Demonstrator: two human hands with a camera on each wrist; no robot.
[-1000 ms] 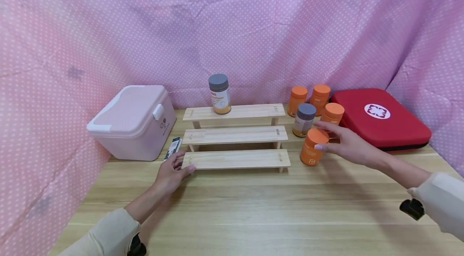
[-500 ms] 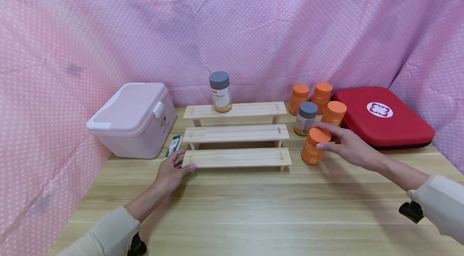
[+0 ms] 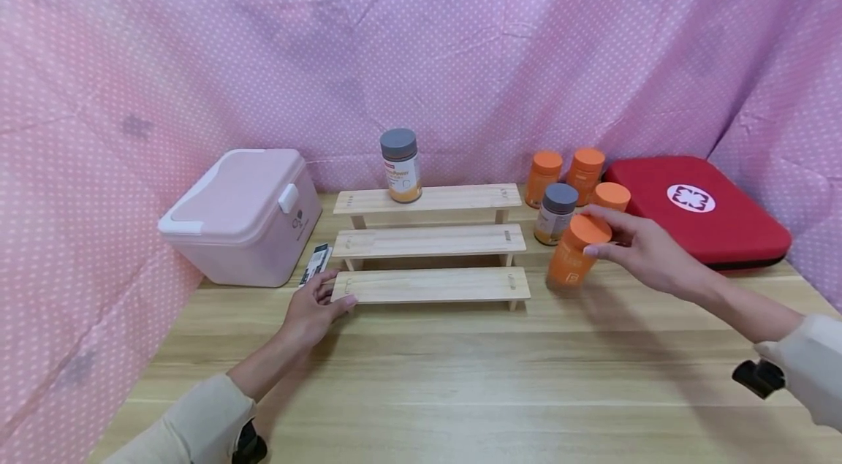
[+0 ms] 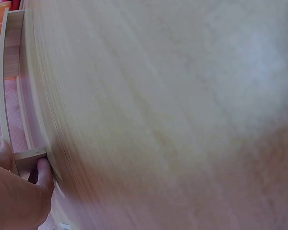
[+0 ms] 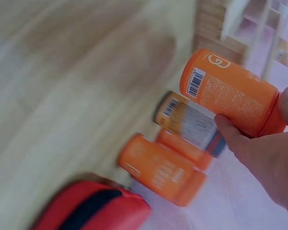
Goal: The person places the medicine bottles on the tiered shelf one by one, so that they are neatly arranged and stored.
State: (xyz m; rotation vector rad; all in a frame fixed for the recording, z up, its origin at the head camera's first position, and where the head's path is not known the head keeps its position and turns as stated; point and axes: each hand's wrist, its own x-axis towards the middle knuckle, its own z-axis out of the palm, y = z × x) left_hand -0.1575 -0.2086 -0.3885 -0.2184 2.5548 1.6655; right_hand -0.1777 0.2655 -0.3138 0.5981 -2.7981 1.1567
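Note:
My left hand grips the left end of the front board of a three-step wooden display rack, thumb on the front edge. The left wrist view shows its fingers by the rack's leg. On the right, my right hand holds an orange pill bottle around its cap, with the bottle tilted and apparently just off the table. In the right wrist view, the bottle's barcode side shows. A grey-capped bottle stands just behind it. Another grey-capped bottle stands on the rack's back step.
Several more orange bottles stand right of the rack, beside a red first-aid case. At the left are a pink lidded box and a small printed packet. A pink dotted curtain hangs behind the wooden table.
My right hand has risen slightly, and the orange bottle, upright before, now leans with its cap to the right. The left hand keeps its place on the rack.

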